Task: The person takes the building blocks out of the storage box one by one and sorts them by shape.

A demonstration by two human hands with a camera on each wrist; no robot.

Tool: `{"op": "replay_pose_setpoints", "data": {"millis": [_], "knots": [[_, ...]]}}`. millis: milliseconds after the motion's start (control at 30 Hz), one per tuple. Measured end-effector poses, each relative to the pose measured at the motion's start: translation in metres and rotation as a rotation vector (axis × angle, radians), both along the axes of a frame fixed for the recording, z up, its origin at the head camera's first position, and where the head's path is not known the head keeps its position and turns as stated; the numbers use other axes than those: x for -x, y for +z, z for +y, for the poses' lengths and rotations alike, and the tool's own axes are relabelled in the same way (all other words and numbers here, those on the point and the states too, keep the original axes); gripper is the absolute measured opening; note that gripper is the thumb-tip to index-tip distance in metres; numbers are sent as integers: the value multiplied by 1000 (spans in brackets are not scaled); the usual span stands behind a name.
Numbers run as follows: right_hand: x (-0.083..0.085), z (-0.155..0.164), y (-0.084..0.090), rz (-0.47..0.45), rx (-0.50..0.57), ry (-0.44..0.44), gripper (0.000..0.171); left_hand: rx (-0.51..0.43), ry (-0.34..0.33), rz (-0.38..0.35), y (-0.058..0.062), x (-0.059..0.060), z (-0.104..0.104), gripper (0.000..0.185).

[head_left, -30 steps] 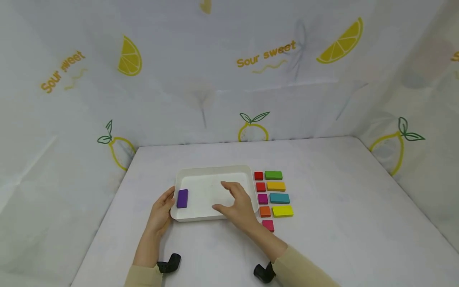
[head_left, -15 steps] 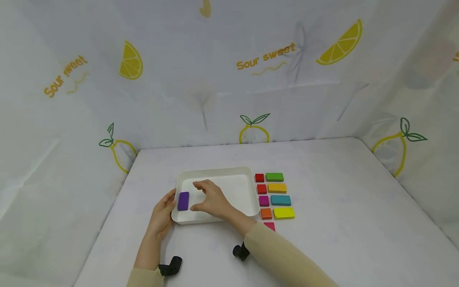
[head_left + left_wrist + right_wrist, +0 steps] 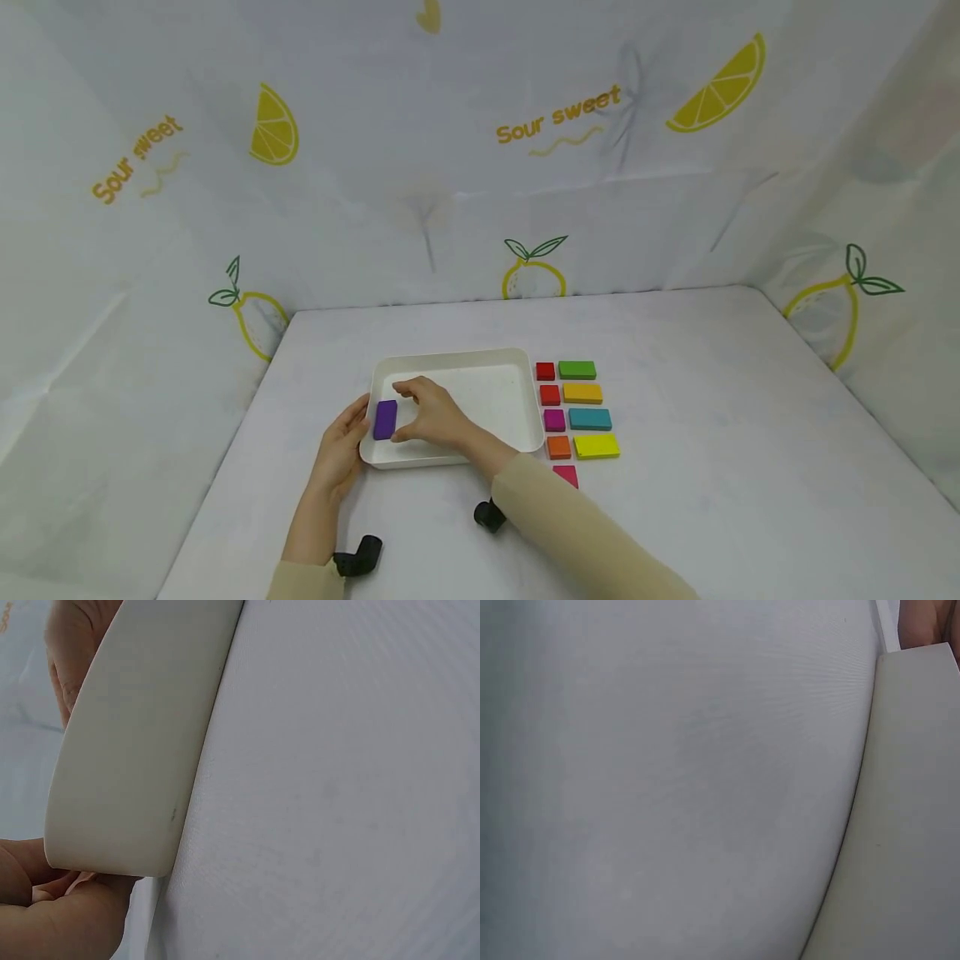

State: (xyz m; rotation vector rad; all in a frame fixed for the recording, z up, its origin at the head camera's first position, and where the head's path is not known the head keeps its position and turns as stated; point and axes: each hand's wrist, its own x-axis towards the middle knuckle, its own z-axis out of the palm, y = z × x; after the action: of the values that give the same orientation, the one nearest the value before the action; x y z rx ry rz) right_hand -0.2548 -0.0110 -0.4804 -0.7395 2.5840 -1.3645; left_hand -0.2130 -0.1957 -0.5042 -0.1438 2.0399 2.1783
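Note:
A shallow white tray lies on the table, with one purple rectangular block near its left wall. My left hand holds the tray's left end. In the left wrist view, the fingers of that hand lie against the tray's outer wall. Inside the tray, my right hand is just right of the purple block, thumb and index finger spread apart in a C shape. The thumb tip is at the block's near right corner; whether it touches cannot be told. The index fingertip is beyond the block's far end.
Right of the tray stand two columns of blocks: small ones, including a magenta block and an orange block, and longer ones, green, amber, teal and yellow. My right sleeve partly covers a pink block.
My right hand has moved left across the tray to the purple block, its thumb and index finger still spread. My left hand stays at the tray's left end.

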Motion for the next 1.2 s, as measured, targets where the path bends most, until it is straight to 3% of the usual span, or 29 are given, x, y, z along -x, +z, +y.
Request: {"op": "replay_pose_setpoints", "data": {"millis": [633,1200], "knots": [[5,-20,-8,63,-152,13,78,-12,-5,30,1,1,0,51],[8,-21,-13,70,-157,39,70,-31,12,37,-3,3,3,50]]}}
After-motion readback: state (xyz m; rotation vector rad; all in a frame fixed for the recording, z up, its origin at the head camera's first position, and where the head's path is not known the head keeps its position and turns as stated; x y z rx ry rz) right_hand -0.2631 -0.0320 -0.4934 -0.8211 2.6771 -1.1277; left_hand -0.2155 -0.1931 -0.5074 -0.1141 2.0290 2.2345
